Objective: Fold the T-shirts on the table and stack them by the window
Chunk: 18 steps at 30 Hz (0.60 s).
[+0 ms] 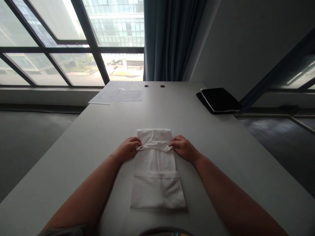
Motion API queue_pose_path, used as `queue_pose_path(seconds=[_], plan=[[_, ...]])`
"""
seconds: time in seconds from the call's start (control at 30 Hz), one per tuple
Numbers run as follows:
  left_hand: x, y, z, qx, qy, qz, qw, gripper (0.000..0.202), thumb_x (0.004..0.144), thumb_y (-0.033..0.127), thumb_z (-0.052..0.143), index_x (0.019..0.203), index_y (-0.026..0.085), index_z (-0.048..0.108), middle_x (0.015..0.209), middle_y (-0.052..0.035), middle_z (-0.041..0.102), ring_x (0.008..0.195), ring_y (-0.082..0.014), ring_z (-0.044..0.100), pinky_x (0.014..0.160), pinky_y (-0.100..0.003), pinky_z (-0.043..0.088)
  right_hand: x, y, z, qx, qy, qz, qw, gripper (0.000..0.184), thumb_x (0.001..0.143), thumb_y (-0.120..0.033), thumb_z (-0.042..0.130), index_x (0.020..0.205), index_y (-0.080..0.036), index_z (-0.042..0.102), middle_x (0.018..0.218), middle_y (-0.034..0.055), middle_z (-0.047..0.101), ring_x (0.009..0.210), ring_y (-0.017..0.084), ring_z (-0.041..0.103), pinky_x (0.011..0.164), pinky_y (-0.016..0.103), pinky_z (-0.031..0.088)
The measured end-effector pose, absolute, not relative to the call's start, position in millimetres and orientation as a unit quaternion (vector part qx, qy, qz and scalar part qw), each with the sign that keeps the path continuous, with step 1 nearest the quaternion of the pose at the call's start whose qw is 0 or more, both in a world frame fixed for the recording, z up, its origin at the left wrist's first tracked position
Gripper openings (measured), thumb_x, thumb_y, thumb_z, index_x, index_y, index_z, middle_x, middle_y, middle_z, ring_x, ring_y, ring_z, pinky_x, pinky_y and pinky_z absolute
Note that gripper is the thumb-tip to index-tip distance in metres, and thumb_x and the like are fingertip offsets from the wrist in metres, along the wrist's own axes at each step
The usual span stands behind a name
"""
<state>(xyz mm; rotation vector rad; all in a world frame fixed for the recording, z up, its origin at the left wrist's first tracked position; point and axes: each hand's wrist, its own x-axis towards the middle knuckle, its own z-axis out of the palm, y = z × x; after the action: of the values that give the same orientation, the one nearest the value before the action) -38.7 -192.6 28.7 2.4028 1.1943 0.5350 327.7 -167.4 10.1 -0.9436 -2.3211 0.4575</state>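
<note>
A white garment [157, 173] lies folded into a long narrow strip on the grey table [221, 157], running away from me. Its far end is folded back toward me, forming a thick roll-like edge. My left hand [128, 149] pinches the left end of that folded edge, fingers closed on the cloth. My right hand [183, 147] grips the right end of the same edge, fingers curled on it. Both forearms rest low over the table on either side of the strip.
Several printed paper sheets [118, 93] lie at the far left of the table. A black notebook or tablet case [219, 100] sits at the far right. Two round cable holes [154, 86] mark the far edge. Windows and a dark curtain [169, 39] stand behind.
</note>
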Motion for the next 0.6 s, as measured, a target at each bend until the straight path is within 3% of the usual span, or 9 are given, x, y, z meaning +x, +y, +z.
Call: queue_pose_path(seconds=[0.17,0.33,0.43,0.6], plan=[[-47.2,-186.7,28.7,0.833,0.442,0.239,0.231,0.044,0.076,0.015,0.049,0.112,0.025,0.074,0.126,-0.0073,0.069,0.119,-0.0245,0.062,0.112,-0.04,0.046,332.1,-163.6,9.6,-0.386,-0.851,0.163,0.316,0.03,0.09,-0.013,0.055,0.1,-0.026,0.08,0.102,0.0086,0.073,0.101,0.026,0.064,0.094,0.042,0.054],[-55.5,-162.4,10.0,0.763,0.556,0.287,0.166,0.033,0.09,0.033,0.055,0.118,0.026,0.07,0.104,-0.0047,0.073,0.097,-0.0218,0.066,0.095,-0.037,0.053,329.0,-144.0,5.2,-0.465,-0.805,0.131,0.344,0.027,0.091,-0.02,0.056,0.106,-0.025,0.078,0.101,0.0077,0.075,0.1,0.027,0.065,0.097,0.042,0.052],[-52.6,-153.6,5.1,0.749,0.57,0.292,0.169,0.036,0.094,0.041,0.057,0.126,0.027,0.067,0.1,-0.0026,0.074,0.09,-0.0195,0.067,0.089,-0.033,0.053,325.6,-134.0,0.8,-0.503,-0.771,0.15,0.361,0.027,0.093,-0.029,0.057,0.111,-0.024,0.076,0.096,0.0062,0.075,0.092,0.024,0.066,0.091,0.038,0.054],[-33.1,-150.2,5.5,0.73,0.581,0.304,0.196,0.039,0.093,0.041,0.059,0.129,0.028,0.066,0.095,-0.0003,0.072,0.078,-0.0155,0.065,0.078,-0.028,0.051,320.2,-134.1,0.4,-0.508,-0.738,0.225,0.384,0.041,0.089,-0.035,0.063,0.128,-0.023,0.07,0.097,0.0044,0.076,0.076,0.018,0.065,0.072,0.03,0.054]])
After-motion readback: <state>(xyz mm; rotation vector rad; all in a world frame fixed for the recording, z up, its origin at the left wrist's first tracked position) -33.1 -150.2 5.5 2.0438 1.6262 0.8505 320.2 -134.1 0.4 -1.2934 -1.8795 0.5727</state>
